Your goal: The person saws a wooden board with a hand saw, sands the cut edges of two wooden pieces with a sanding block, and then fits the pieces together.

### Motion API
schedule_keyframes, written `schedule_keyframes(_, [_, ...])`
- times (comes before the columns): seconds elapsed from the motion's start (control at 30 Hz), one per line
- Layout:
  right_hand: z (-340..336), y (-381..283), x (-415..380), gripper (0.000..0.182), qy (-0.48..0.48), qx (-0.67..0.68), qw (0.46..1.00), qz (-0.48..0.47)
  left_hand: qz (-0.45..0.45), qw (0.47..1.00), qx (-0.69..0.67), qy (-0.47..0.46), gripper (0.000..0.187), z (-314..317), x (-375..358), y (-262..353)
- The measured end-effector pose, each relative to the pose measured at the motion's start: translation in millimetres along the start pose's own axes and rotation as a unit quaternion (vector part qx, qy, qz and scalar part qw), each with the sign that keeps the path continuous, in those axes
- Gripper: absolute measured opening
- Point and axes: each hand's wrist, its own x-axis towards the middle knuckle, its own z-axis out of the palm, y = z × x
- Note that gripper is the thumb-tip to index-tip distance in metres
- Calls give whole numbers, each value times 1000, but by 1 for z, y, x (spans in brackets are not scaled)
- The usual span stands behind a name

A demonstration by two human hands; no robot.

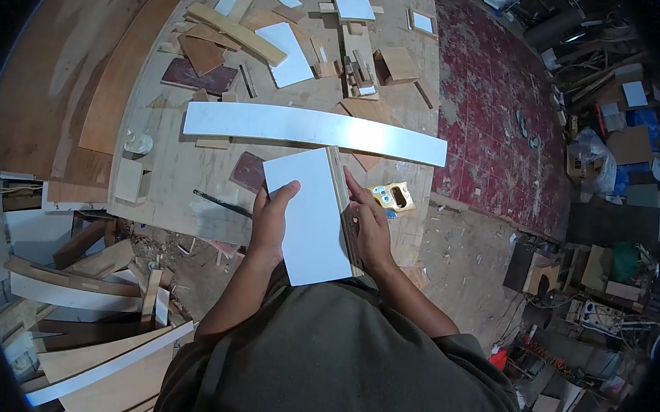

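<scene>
A rectangular white-faced board [308, 212] with a layered wooden edge is held up in front of my body, over the near side of the workbench. My left hand [269, 221] grips its left edge, the thumb lying on the white face and the fingers mostly hidden behind. Along the wooden right edge, my right hand [369, 227] holds the board, its index finger stretched upward and the others curled. Just beyond that hand lies a yellow handle [392, 198] with a dark grip hole, like a handsaw's. A long white strip [312, 129] lies across the bench behind the board.
Wood offcuts [235, 34] and several white pieces litter the workbench [168, 188]. A dark thin rod [223, 203] and a small jar [138, 143] lie at left. Scrap boards [98, 290] are piled at lower left. Cluttered shelves [621, 148] stand right, beyond a worn red panel [494, 110].
</scene>
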Motion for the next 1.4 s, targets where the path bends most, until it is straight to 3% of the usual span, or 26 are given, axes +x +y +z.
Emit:
schedule_keyframes(0.27, [10,-5,0,55,16,-80,996,-29,6,1000,-2,11,38,-3,-2,7])
schedule_keyframes(0.6, [11,2,5,55,22,-85,995,-39,0,1000,-7,12,39,-5,4,5])
schedule_keyframes(0.67, [12,-1,4,55,21,-36,999,7,-4,1000,1,16,40,-5,4,6])
schedule_keyframes(0.8, [9,3,8,56,13,-64,998,-3,-21,999,11,36,40,-4,5,6])
schedule_keyframes(0.87, [9,9,12,50,9,8,1000,0,-8,1000,3,19,40,-7,10,0])
schedule_keyframes(1.07, [5,27,18,49,14,13,999,47,1,998,39,49,42,-19,26,-14])
schedule_keyframes(1.13, [-2,37,23,50,9,71,997,42,12,996,59,64,42,-35,36,-19])
schedule_keyframes(1.2, [-11,31,24,55,135,78,974,163,18,994,79,79,43,-65,53,-32])
schedule_keyframes(1.23, [-24,40,27,60,153,128,963,182,14,988,112,108,41,-91,67,-43])
schedule_keyframes(1.33, [-45,43,26,56,155,175,952,196,51,947,231,219,41,-174,105,-77])
schedule_keyframes(1.4, [-49,36,27,53,154,167,952,207,66,946,163,271,47,-213,114,-88])
